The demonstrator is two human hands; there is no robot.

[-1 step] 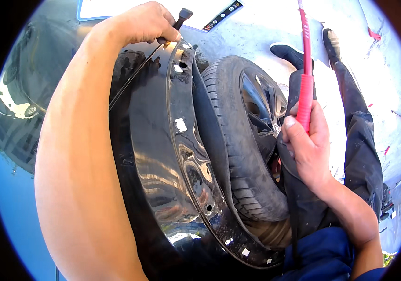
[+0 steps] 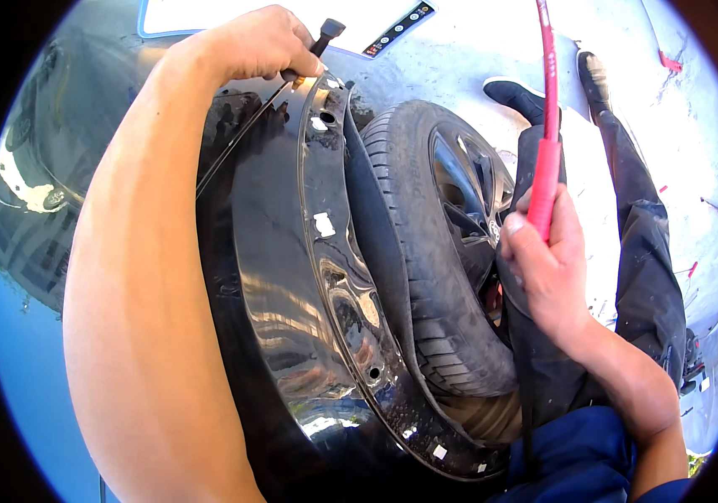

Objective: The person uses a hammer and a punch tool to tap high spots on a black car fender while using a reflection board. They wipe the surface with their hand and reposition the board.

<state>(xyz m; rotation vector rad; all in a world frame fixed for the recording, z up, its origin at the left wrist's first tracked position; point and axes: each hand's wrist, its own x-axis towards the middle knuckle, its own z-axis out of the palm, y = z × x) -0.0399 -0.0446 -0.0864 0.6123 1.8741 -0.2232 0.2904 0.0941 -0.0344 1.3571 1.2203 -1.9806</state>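
My left hand (image 2: 271, 46) reaches over the black glossy car fender (image 2: 279, 251) to its far end. Its fingers are closed round a slim black tool (image 2: 325, 38) with a blunt, flared head, which tilts up to the right; most of its shaft is hidden by the hand. On my right, my right hand (image 2: 552, 268) grips the ribbed red handle of a long red rod (image 2: 548, 101), held upright and running out of the top of the view. The wheel arch edge (image 2: 323, 168), with holes and white patches, curves between my hands.
Inside the arch stands a tyre (image 2: 401, 184) on a dark alloy wheel (image 2: 468, 184). My outstretched legs (image 2: 644, 251) lie on the pale floor to the right. A white panel with a blue edge (image 2: 166, 21) is at the far side. Small red items (image 2: 671, 64) lie on the floor.
The red rod and my right hand have shifted very slightly to the left and down. My left hand and the black tool have dipped a touch; the grip of both hands is unchanged.
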